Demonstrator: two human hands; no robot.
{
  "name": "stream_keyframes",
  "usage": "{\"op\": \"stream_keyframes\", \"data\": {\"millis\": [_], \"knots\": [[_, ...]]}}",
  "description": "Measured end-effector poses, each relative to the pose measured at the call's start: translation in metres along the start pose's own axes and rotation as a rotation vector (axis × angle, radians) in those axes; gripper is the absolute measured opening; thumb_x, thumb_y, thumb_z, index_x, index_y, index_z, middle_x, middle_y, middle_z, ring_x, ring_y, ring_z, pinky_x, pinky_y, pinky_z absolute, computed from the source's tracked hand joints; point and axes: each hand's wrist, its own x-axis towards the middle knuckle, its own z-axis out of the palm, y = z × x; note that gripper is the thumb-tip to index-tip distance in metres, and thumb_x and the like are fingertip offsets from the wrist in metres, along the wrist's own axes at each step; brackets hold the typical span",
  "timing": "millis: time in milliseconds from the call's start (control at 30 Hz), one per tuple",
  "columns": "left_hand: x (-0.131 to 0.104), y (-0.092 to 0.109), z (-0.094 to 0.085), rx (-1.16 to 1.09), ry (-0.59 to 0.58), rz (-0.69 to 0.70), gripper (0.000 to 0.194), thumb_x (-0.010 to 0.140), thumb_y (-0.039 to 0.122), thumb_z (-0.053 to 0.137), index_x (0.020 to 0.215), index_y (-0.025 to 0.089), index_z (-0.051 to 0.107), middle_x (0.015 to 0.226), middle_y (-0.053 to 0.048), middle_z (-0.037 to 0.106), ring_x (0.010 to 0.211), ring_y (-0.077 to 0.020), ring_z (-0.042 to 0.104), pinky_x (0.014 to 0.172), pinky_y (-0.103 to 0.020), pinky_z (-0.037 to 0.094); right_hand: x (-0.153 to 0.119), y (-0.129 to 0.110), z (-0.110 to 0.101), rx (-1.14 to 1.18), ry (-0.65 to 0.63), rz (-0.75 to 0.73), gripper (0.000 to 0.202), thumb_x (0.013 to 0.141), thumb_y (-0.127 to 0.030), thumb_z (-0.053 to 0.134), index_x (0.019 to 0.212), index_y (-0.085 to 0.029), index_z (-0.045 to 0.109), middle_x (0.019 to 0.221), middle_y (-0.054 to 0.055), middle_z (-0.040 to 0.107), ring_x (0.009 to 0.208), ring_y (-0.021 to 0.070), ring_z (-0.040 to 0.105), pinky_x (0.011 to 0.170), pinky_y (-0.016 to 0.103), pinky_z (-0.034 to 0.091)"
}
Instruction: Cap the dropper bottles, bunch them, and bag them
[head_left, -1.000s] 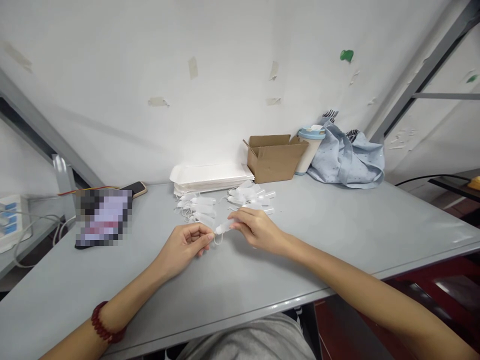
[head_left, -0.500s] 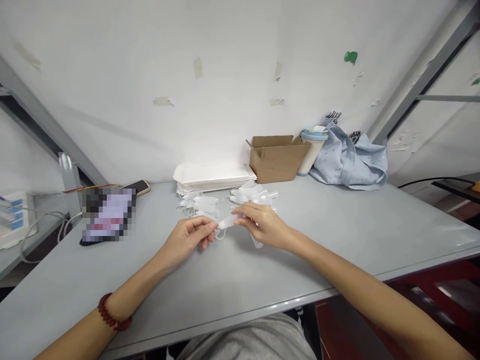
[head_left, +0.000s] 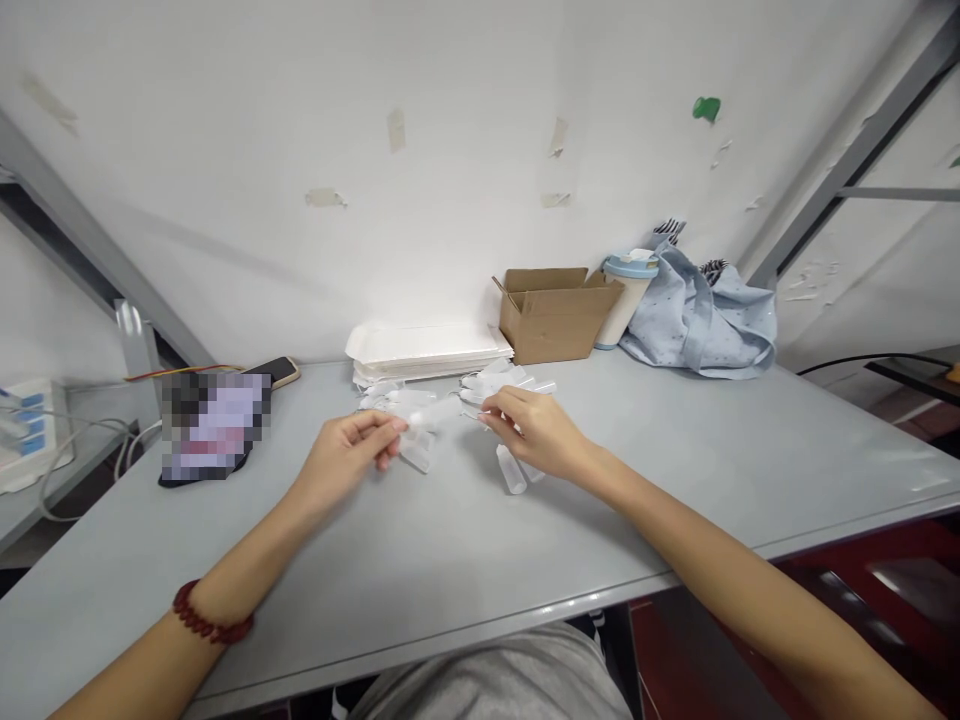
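My left hand pinches one end of a small translucent white tube over the middle of the grey table. At the right, my right hand has thumb and fingertips drawn together near a thin strand; what it grips is too small to make out. Behind the hands lies a loose pile of similar white pieces, some with thin loops. A clear tube rests on the table just below my right hand, and another piece lies beside my left fingertips.
White flat trays are stacked at the wall. Beside them stand an open cardboard box, a cup with a blue lid and a light blue bag. A phone and a blurred-out device lie at the left.
My left hand has moved left with the tube, and my right hand has come off the tube's body, so the gap between the hands is wider.
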Motion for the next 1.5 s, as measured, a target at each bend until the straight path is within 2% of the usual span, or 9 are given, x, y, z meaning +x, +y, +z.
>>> {"op": "stream_keyframes", "data": {"millis": [100,200,467,600,733,900,1067,1300,1500], "knots": [[0.006,-0.003,-0.01,-0.146,0.209,-0.022,0.023,0.073,0.036,0.066,0.066,0.015,0.063,0.057,0.003,0.052,0.049,-0.0069,0.043,0.05,-0.02,0.037,0.001,0.001,-0.004,-0.06,-0.059,0.073,0.018,0.092,-0.022,0.043,0.085,-0.014,0.058,0.073,0.005,0.062,0.06,0.0126,0.053,0.055,0.022,0.032],[0.01,-0.005,-0.015,-0.293,0.304,-0.057,0.021,0.07,0.034,0.068,0.069,0.014,0.062,0.059,0.003,0.052,0.048,-0.0062,0.042,0.047,-0.018,0.035,0.001,-0.004,-0.005,-0.137,-0.169,0.115,0.02,0.093,-0.024,0.042,0.087,-0.014,0.059,0.066,0.004,0.062,0.057,0.0138,0.054,0.053,0.023,0.029],[0.011,-0.011,-0.008,-0.342,0.218,-0.234,0.036,0.073,0.033,0.066,0.101,0.011,0.061,0.071,-0.003,0.065,0.05,-0.0077,0.051,0.047,-0.019,0.042,0.001,-0.013,-0.007,-0.273,-0.418,0.148,0.019,0.089,-0.027,0.05,0.083,-0.015,0.063,0.064,0.008,0.064,0.058,0.0185,0.058,0.048,0.025,0.026],[0.01,-0.011,-0.005,-0.275,0.201,-0.201,0.053,0.078,0.036,0.061,0.125,0.015,0.048,0.075,-0.005,0.067,0.051,-0.0093,0.053,0.047,-0.02,0.042,-0.001,-0.014,-0.008,-0.268,-0.481,0.11,0.019,0.085,-0.032,0.056,0.084,-0.014,0.063,0.067,0.008,0.066,0.062,0.0212,0.061,0.048,0.026,0.026],[0.009,-0.007,-0.005,-0.219,0.266,-0.121,0.055,0.076,0.036,0.062,0.126,0.018,0.047,0.07,-0.001,0.064,0.05,-0.0091,0.05,0.048,-0.02,0.041,-0.005,-0.015,-0.007,-0.239,-0.519,0.084,0.028,0.081,-0.038,0.06,0.094,-0.014,0.062,0.073,0.009,0.067,0.068,0.0236,0.063,0.049,0.026,0.027],[0.003,0.002,-0.003,-0.112,0.274,-0.038,0.039,0.077,0.035,0.059,0.112,0.018,0.056,0.066,0.002,0.06,0.05,-0.0101,0.048,0.051,-0.022,0.041,-0.005,-0.014,-0.005,-0.175,-0.468,0.049,0.028,0.081,-0.027,0.06,0.105,-0.013,0.057,0.072,0.007,0.066,0.066,0.0207,0.061,0.052,0.025,0.03],[-0.006,0.004,0.002,0.118,0.147,0.083,0.025,0.081,0.038,0.055,0.089,0.016,0.063,0.063,0.002,0.057,0.051,-0.01,0.046,0.053,-0.023,0.04,-0.002,-0.016,-0.005,-0.021,-0.299,0.069,0.021,0.084,-0.026,0.059,0.1,-0.012,0.057,0.079,0.007,0.066,0.068,0.0171,0.06,0.057,0.023,0.036],[-0.011,0.0,0.01,0.234,-0.06,0.175,0.032,0.084,0.04,0.053,0.104,0.016,0.061,0.063,0.002,0.057,0.051,-0.0103,0.048,0.055,-0.023,0.042,-0.007,-0.02,0.005,0.085,-0.036,-0.133,0.013,0.088,-0.024,0.051,0.095,-0.014,0.054,0.079,0.007,0.063,0.07,0.0161,0.058,0.061,0.025,0.041],[-0.013,0.001,0.012,0.19,-0.112,0.131,0.04,0.084,0.043,0.052,0.112,0.015,0.058,0.064,0.002,0.058,0.05,-0.0101,0.047,0.053,-0.024,0.043,-0.008,-0.021,0.009,0.074,0.023,-0.188,0.015,0.09,-0.023,0.046,0.098,-0.013,0.054,0.077,0.006,0.061,0.067,0.0159,0.056,0.06,0.025,0.042]]}}
